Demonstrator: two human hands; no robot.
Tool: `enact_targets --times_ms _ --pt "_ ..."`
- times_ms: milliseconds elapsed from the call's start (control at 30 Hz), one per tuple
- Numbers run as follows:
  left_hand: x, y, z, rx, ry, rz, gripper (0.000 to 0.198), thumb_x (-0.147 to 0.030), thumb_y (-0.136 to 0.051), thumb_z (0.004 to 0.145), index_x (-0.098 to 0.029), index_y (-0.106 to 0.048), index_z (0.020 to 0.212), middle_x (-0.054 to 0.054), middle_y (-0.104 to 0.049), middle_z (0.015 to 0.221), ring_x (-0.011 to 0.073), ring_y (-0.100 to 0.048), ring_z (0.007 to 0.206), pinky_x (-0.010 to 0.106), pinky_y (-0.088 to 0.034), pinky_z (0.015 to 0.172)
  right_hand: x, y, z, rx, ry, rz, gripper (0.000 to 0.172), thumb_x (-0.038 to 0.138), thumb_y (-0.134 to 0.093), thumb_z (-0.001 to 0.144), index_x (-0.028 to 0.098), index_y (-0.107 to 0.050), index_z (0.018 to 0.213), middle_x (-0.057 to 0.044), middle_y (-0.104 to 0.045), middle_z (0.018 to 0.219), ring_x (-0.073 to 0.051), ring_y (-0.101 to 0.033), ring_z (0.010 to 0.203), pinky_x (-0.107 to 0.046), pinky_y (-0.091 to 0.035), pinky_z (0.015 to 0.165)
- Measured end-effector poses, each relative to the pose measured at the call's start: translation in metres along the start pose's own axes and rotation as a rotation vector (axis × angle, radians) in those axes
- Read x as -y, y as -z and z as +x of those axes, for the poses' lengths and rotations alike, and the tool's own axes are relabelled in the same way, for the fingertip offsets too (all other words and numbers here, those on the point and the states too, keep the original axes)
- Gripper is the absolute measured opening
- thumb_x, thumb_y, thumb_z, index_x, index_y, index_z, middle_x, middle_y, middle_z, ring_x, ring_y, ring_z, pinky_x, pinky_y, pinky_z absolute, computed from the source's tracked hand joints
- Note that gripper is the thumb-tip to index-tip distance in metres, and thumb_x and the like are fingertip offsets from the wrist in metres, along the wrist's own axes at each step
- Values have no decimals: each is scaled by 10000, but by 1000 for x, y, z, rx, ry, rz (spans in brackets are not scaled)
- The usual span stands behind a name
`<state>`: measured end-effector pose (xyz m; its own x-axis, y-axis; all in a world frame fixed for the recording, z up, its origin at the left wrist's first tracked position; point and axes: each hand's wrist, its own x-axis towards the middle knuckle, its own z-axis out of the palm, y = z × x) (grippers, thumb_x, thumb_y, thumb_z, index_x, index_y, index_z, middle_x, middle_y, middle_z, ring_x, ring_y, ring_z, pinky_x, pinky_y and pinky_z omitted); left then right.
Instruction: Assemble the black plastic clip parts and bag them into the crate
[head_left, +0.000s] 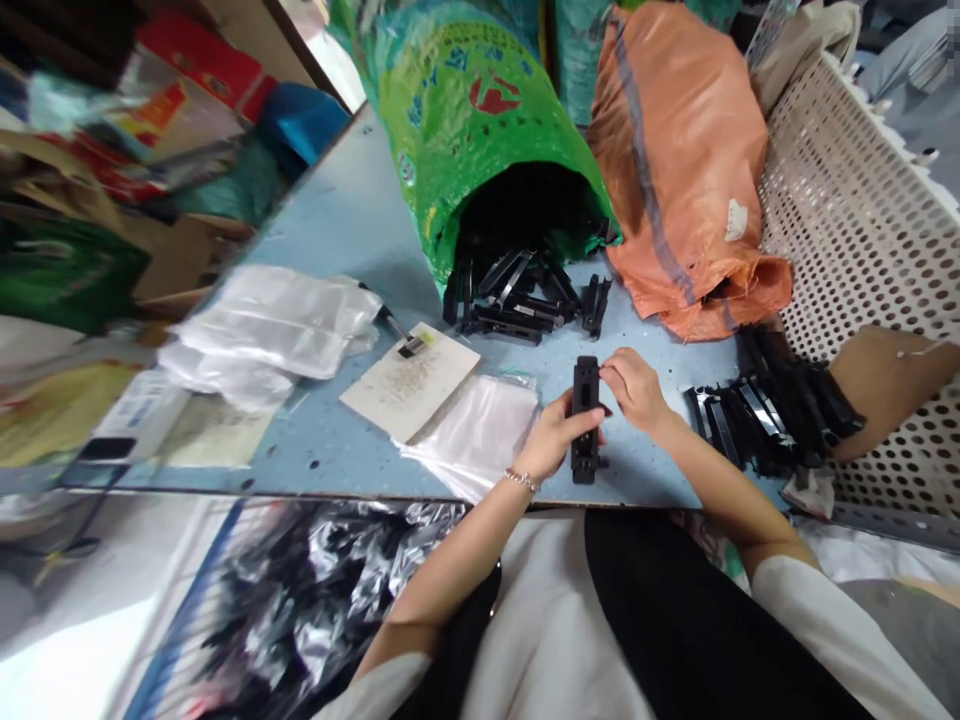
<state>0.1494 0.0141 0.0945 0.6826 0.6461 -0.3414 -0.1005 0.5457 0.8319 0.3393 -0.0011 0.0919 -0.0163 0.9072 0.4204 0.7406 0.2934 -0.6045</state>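
Near the table's front edge, my left hand (556,434) is closed around a long black plastic part (585,380) with an oval slot, its thumb across the front. The part points away from me. My right hand (632,388) is at its upper right side, fingers curled in a pinch; whatever they may hold is too small to make out. Similar black parts (525,300) spill from the mouth of a green woven sack (480,120) beyond my hands. To the right of my right forearm lies a pile of black parts (765,405).
Clear plastic bags (480,430) lie left of my hands, partly under a cardboard sheet (412,385). More bags (277,325) sit farther left. An orange sack (679,160) and a white perforated basket (862,180) stand on the right. Below the blue table (337,220) are shiny black bags (322,580).
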Motion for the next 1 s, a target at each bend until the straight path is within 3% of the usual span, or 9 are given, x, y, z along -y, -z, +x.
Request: enact_targets --times_ms 100,300,400,500,567,633,800,867,1000 --pt "-1 4 0 -128 5 -29 598 -619 -804 700 -151 -611 1019 13 -669 639 141 -624 540 244 -495 541 12 -3 -17 59 -91 63 404 439 -282 1091 224 -570 906 -26 -603 804 -185 -535 743 -337 -439 707" --pt "5 3 7 -223 -5 -108 539 -604 -814 686 -142 -686 932 25 -677 702 132 -616 624 240 -466 598 32 -20 -62 92 418 -210 304 407 -482 1033 211 -618 845 -67 -616 821 -215 -494 772 -359 -360 680" --pt "20 -4 13 -327 -80 -87 485 -601 -756 753 -144 -712 908 24 -669 767 120 -595 685 240 -456 653 38 -30 -68 122 186 -137 348 336 -420 1045 214 -560 750 -50 -568 742 -205 -488 738 -351 -373 686" --pt "30 -5 17 -513 -267 -88 436 -567 -750 774 -185 -691 977 19 -674 878 122 -582 749 237 -457 682 43 -33 -63 276 -236 94 427 388 -300 1078 221 -503 741 -9 -537 690 -172 -490 661 -315 -391 648" --pt "25 -1 16 -558 -347 -99 434 -539 -778 760 -208 -664 1015 12 -671 914 119 -576 755 230 -456 669 45 -29 -55 395 -371 232 480 430 -225 1093 221 -495 755 10 -531 666 -157 -497 624 -296 -393 614" --pt "14 5 15 -494 -285 -139 446 -545 -795 746 -203 -652 994 2 -652 850 110 -561 690 226 -448 617 45 -20 -44 424 -270 202 486 482 -251 1089 211 -535 803 -8 -573 714 -165 -517 661 -303 -399 630" --pt "-12 11 12 -237 212 -261 436 -524 -832 708 -155 -627 816 -3 -574 657 108 -526 544 235 -433 509 43 1 -14 417 393 -127 390 513 -506 1019 202 -639 825 -60 -612 766 -198 -500 738 -334 -354 632" --pt "-12 7 8 -221 263 -259 423 -529 -809 729 -164 -601 786 1 -555 641 124 -537 555 247 -440 511 44 1 -11 468 405 -60 430 525 -507 1016 213 -634 748 -37 -577 694 -185 -488 693 -319 -360 595" --pt "-6 0 -7 -462 -349 -10 557 -586 -825 701 -207 -597 1040 48 -645 935 202 -642 892 293 -527 745 51 -7 -20 503 -12 234 644 621 -283 1047 230 -557 615 30 -450 536 -146 -455 556 -273 -397 496"
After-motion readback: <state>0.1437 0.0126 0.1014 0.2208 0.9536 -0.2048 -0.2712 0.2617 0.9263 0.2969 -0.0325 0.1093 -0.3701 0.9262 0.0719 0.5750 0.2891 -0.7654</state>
